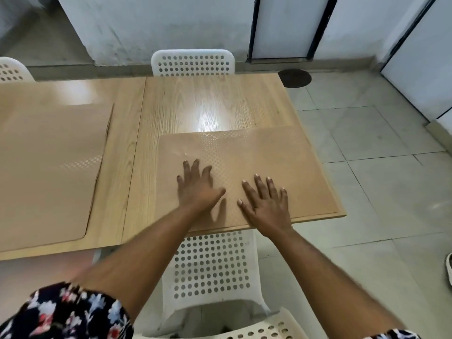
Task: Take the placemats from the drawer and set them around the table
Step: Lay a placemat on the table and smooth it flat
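Note:
A tan placemat (281,155) with a fine dotted texture lies flat on the right half of the wooden table (208,104), along its near edge. My left hand (197,185) and my right hand (265,204) both press flat on this mat with fingers spread, side by side near its front edge. A second tan placemat (49,167) lies flat on the left half of the table, apart from both hands.
A white perforated chair (210,270) stands tucked in front of me under the table's near edge. Another white chair (193,62) sits at the far side, a third (11,70) at far left. Tiled floor (379,192) extends to the right, with a dark floor cover (294,78).

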